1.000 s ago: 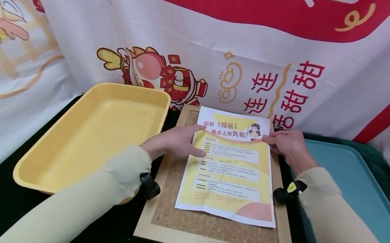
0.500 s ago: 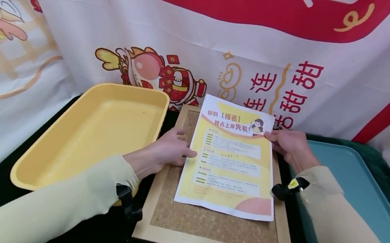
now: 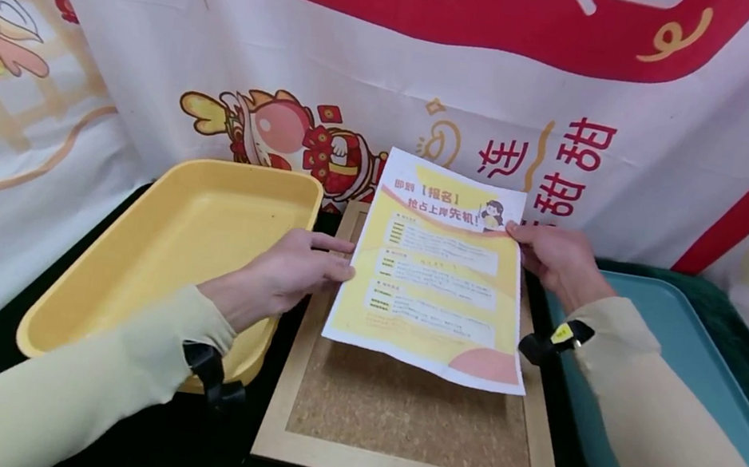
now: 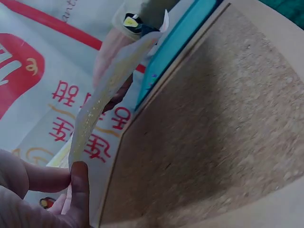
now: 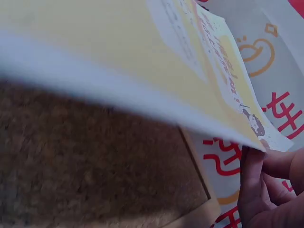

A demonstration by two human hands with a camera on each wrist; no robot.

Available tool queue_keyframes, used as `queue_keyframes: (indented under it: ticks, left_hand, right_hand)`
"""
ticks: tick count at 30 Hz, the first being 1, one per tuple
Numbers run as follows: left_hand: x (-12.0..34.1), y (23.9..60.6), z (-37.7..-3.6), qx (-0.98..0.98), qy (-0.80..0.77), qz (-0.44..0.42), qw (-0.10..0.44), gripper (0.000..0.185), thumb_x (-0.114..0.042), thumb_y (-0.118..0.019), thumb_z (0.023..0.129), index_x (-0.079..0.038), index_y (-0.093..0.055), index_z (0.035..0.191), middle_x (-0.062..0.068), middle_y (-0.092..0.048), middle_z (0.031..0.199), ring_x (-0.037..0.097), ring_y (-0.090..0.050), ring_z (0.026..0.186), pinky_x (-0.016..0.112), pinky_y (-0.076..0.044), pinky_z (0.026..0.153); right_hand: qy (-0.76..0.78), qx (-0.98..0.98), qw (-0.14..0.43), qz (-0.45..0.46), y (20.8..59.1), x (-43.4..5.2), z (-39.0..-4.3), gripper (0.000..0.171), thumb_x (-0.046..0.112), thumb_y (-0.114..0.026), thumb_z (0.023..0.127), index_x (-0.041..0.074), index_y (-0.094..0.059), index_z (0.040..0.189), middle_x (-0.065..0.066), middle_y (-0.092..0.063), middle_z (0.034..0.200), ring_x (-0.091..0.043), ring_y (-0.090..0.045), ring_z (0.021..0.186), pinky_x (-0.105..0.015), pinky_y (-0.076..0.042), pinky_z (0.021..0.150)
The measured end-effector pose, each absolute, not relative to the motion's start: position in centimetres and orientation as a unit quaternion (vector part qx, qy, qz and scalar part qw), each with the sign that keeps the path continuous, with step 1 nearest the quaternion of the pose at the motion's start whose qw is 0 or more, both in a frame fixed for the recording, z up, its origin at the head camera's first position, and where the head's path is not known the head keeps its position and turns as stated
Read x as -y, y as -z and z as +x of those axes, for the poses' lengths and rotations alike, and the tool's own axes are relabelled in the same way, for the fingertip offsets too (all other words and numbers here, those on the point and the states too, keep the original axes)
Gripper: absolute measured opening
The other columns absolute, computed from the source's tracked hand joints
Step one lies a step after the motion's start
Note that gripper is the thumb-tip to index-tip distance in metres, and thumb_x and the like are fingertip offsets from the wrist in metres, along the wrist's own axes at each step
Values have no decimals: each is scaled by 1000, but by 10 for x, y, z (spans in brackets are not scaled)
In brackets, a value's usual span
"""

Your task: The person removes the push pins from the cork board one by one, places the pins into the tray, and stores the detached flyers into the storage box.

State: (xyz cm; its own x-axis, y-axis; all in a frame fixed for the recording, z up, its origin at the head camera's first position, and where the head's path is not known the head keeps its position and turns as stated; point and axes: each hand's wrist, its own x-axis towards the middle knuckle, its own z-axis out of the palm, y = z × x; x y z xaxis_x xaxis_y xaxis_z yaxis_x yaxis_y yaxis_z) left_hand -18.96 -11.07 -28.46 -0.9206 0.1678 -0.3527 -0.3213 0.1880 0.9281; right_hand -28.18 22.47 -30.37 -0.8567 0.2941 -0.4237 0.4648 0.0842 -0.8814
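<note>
A printed yellow-and-white paper flyer (image 3: 437,275) is held up off a wood-framed cork board (image 3: 414,425). My left hand (image 3: 289,269) pinches the flyer's left edge between thumb and fingers; the left wrist view shows that thumb and finger (image 4: 52,190) closed on the sheet. On the other side, my right hand (image 3: 559,263) pinches the right edge near the top corner, below a small cartoon figure. In the right wrist view the flyer (image 5: 142,61) slants above the dark cork (image 5: 85,166), with the right hand (image 5: 270,185) at its far edge.
A deep yellow tray (image 3: 124,253) stands left of the board, partly behind the left forearm. To the right lies a blue-green tray (image 3: 681,368), partly under the right forearm. A dark green cloth (image 3: 168,445) covers the table, and a printed white banner (image 3: 343,51) hangs behind.
The flyer has risen off the cork board, its lower edge now well above the board's bottom frame. My left hand has moved left and now pinches its left edge; the right hand rose slightly.
</note>
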Motion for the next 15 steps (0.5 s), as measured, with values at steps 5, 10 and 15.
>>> queue_keyframes:
  ticks: [5,10,15]
  left_hand:
    - [136,276,-196,-732,-649,-42,200,48,-4,-61,105,5,-52,152,24,-62,149,13,-70,109,35,-55,108]
    - [162,268,-200,-729,-656,-45,192,51,-6,-62,106,6,-50,154,19,-68,139,7,-72,102,22,-60,90]
    - [199,270,-202,-732,-655,-48,184,57,-4,-64,104,9,-45,156,-5,-79,103,3,-74,95,21,-61,86]
  right_hand:
    - [647,-723,83,228,290,-209,-287,54,31,-74,101,18,-60,151,-7,-67,147,-7,-77,88,-20,-60,85]
    - [712,-664,123,191,281,-192,-291,52,13,-69,104,13,-56,154,-11,-60,156,-7,-79,78,-21,-62,87]
    - [746,-628,129,180,281,-161,-292,47,5,-70,101,10,-63,147,-13,-66,148,-12,-79,91,-23,-62,91]
